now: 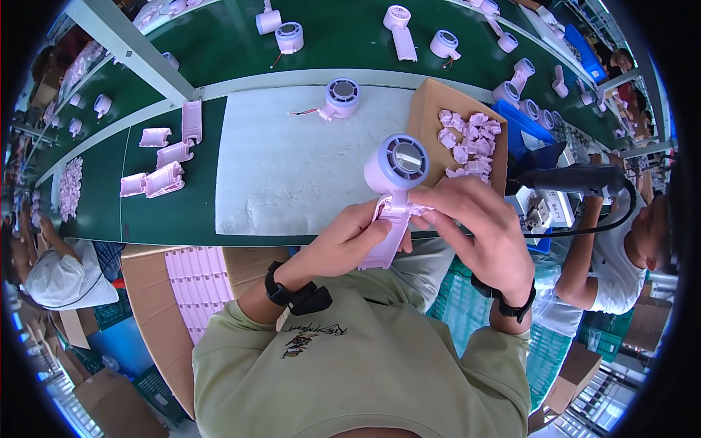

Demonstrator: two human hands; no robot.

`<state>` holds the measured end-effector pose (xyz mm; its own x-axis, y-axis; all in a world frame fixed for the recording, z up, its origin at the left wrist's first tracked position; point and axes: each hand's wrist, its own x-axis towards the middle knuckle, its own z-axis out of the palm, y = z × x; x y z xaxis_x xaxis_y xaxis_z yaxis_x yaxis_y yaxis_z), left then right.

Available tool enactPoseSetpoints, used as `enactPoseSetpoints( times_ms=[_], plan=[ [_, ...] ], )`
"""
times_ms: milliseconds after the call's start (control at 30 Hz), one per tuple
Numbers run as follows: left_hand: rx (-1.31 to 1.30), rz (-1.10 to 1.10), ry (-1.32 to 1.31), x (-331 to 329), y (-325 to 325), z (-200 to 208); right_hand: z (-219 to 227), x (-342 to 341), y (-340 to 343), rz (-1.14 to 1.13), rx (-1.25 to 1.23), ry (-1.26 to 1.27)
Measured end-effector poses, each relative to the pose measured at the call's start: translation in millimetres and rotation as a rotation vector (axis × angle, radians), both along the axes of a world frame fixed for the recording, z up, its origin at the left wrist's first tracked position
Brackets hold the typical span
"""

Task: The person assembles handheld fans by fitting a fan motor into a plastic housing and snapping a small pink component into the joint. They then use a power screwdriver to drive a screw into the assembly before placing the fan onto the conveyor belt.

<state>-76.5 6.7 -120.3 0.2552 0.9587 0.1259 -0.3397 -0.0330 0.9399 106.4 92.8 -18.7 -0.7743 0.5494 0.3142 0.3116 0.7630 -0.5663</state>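
Note:
In front of me is a pink handheld fan [398, 164] with a round head and a dark disc in its grille. My left hand [339, 244] is closed round its handle shell [387, 244], whose hollow inner side shows. My right hand [482, 226] pinches a small pink plastic piece [418, 209] against the neck, just below the head; fingers partly cover that piece. A second fan head [343, 98] with loose wires rests on the white mat [270, 160] beyond my hands.
An open cardboard box [421, 120] of small pink pieces stands right of the mat. Pink handle shells [164, 179] lie left; more fill a carton [150, 292] below. A black corded tool [562, 177] and a person [617, 248] are right. Fan heads sit on the green belt [336, 44].

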Motion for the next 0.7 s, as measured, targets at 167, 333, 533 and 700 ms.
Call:
enactPoseSetpoints(
  times_ms=[167, 333, 533, 700],
  plan=[
    [-0.077, -0.083, -0.108, 7, -2, -2, -10, -4, -9, -0.023, -0.154, -0.044],
    [-0.172, -0.049, -0.244, 14, -6, 4, -29, -7, -12, -0.001, 0.148, 0.071],
    [-0.17, -0.021, -0.185, 17, -10, 4, -46, -2, -23, -0.041, 0.237, 0.095],
    [-0.137, 0.037, -0.054, 18, -13, 12, -45, -3, -32, -0.08, 0.268, 0.139]
  ],
)
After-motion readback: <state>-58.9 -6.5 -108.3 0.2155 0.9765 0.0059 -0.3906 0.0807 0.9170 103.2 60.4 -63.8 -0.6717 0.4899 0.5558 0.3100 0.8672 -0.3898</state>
